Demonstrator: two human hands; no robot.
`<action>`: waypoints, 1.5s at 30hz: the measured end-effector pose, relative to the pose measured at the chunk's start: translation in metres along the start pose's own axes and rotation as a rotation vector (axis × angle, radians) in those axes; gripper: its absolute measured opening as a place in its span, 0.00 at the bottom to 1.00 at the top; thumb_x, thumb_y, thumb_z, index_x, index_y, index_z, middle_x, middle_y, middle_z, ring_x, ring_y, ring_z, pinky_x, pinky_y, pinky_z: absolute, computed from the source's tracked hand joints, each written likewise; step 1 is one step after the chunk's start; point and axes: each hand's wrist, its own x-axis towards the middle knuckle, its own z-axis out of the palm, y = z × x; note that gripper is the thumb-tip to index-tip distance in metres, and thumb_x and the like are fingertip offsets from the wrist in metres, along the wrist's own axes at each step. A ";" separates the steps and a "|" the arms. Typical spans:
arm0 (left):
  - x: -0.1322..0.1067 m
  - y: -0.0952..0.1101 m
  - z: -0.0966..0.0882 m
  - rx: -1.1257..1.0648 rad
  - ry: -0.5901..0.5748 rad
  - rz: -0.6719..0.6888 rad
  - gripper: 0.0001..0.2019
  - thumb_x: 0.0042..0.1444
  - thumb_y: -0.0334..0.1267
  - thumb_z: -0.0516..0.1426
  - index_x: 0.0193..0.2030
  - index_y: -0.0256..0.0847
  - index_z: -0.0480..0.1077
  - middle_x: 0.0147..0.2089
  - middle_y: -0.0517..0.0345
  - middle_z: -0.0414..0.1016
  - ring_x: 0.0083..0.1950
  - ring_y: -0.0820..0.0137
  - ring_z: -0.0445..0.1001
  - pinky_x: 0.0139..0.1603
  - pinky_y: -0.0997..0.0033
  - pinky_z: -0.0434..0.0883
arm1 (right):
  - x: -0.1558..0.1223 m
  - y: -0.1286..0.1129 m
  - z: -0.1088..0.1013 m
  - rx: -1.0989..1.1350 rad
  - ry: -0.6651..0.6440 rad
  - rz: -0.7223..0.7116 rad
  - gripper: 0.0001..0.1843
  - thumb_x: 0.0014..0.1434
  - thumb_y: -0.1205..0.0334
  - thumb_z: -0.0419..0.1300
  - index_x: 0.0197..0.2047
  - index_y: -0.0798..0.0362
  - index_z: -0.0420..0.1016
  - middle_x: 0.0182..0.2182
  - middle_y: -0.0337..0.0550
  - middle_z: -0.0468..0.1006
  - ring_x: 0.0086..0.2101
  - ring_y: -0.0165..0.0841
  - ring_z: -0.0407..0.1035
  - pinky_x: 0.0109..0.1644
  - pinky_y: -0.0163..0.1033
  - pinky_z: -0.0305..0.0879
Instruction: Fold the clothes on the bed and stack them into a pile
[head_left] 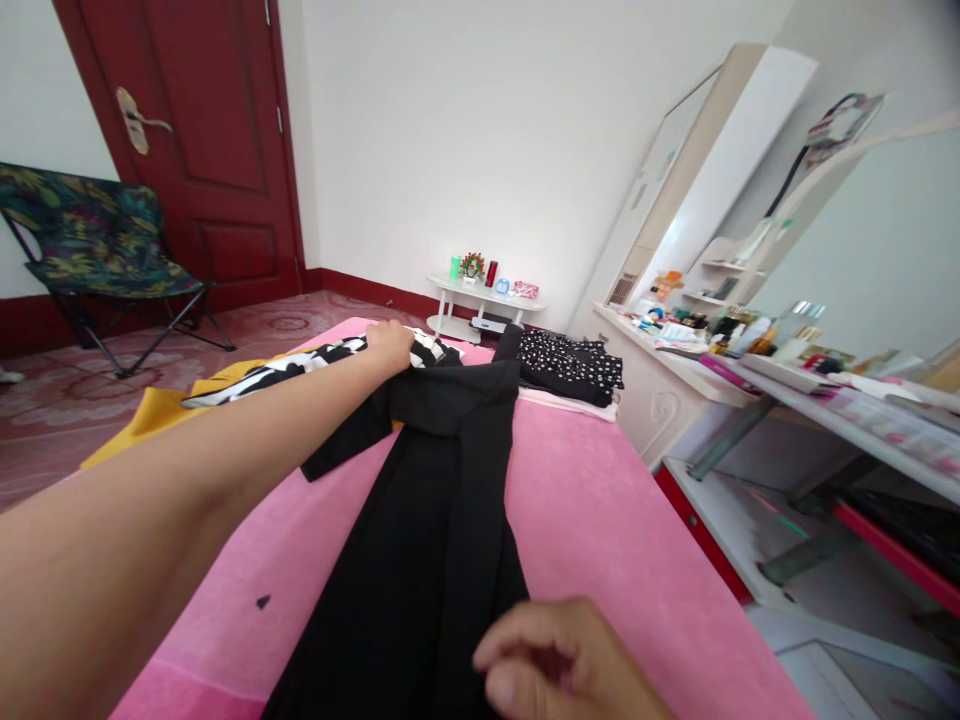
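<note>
A long black garment (427, 520) lies lengthwise in front of me, its far part folded over; I cannot tell its exact kind. My left hand (390, 347) reaches to the far left corner of that fold, fingers closed on the black cloth. At the garment's near right edge is my right hand (562, 660), slightly blurred. Its fingers are curled, with a gap between thumb and fingers and nothing visible in them. Beyond the left hand lie a black-and-white garment (322, 358) and yellow cloth (146, 420).
Pink bedding (592, 520) lies under the clothes. A stack with a black, white-dotted garment (570, 365) is at the far right. Along the right side stands a dressing table (645, 390) with cosmetics. A folding chair (105, 245) stands left, near the red door (195, 130).
</note>
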 end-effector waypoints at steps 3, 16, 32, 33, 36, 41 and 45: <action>-0.023 0.019 0.009 0.087 0.061 0.348 0.14 0.51 0.28 0.54 0.44 0.34 0.75 0.51 0.39 0.70 0.56 0.52 0.65 0.56 0.53 0.60 | 0.048 0.002 -0.034 -0.147 0.417 -0.205 0.14 0.57 0.53 0.56 0.39 0.53 0.76 0.31 0.42 0.75 0.32 0.32 0.68 0.35 0.35 0.63; -0.093 0.023 0.121 -0.103 -0.054 0.304 0.42 0.56 0.66 0.43 0.67 0.34 0.52 0.70 0.38 0.48 0.70 0.49 0.45 0.65 0.45 0.50 | 0.286 0.055 -0.108 -0.706 0.538 -0.280 0.33 0.64 0.54 0.44 0.68 0.60 0.47 0.68 0.53 0.42 0.67 0.40 0.35 0.67 0.51 0.38; -0.096 0.021 0.111 -0.024 -0.211 0.341 0.34 0.64 0.56 0.36 0.68 0.35 0.52 0.71 0.47 0.45 0.72 0.55 0.40 0.68 0.51 0.44 | 0.282 0.052 -0.095 -0.676 0.213 -0.052 0.31 0.68 0.49 0.34 0.68 0.56 0.50 0.68 0.46 0.45 0.67 0.43 0.35 0.67 0.57 0.34; -0.099 0.021 0.109 -0.008 -0.230 0.352 0.33 0.64 0.54 0.36 0.68 0.34 0.51 0.71 0.48 0.45 0.72 0.56 0.40 0.68 0.52 0.44 | 0.270 0.052 -0.090 -0.664 0.214 -0.058 0.31 0.68 0.50 0.34 0.68 0.56 0.50 0.68 0.46 0.45 0.67 0.42 0.35 0.67 0.54 0.35; -0.117 0.019 0.102 0.035 -0.272 0.396 0.31 0.65 0.50 0.38 0.69 0.32 0.49 0.72 0.48 0.43 0.72 0.57 0.39 0.69 0.54 0.43 | 0.228 0.056 -0.077 -0.635 0.224 -0.089 0.33 0.67 0.49 0.38 0.68 0.61 0.48 0.68 0.49 0.45 0.67 0.38 0.35 0.69 0.45 0.35; -0.163 0.015 0.086 0.050 -0.259 0.500 0.31 0.64 0.47 0.42 0.68 0.29 0.50 0.71 0.43 0.42 0.72 0.55 0.39 0.69 0.54 0.43 | 0.154 0.058 -0.059 -0.638 0.292 -0.109 0.33 0.64 0.49 0.46 0.66 0.61 0.54 0.65 0.54 0.54 0.64 0.38 0.50 0.67 0.44 0.45; -0.185 0.014 0.074 -0.035 -0.201 0.610 0.23 0.62 0.40 0.46 0.61 0.34 0.62 0.70 0.44 0.47 0.71 0.56 0.43 0.68 0.53 0.48 | 0.126 0.042 -0.039 -0.664 0.510 -0.208 0.24 0.62 0.54 0.51 0.57 0.58 0.67 0.58 0.54 0.67 0.58 0.39 0.59 0.63 0.45 0.53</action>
